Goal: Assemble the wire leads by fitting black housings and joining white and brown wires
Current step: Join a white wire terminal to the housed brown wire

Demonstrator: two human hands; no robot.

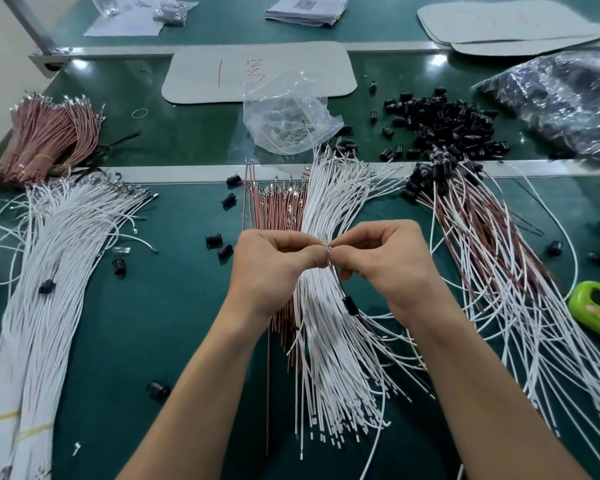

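Note:
My left hand and my right hand meet fingertip to fingertip over the middle of the green mat. Between them they pinch a small clear bulb and the metal tips of a wire pair. A black housing sits threaded on those wires, hanging below my right hand. Under the hands lies a fan of loose white wires with brown wires beside it. The pile of black housings is at the back right.
A banded bundle of white wires lies at left, a brown bundle behind it. Finished leads with housings spread at right. A clear bag of bulbs is behind centre. A green device sits at the right edge. Stray housings dot the mat.

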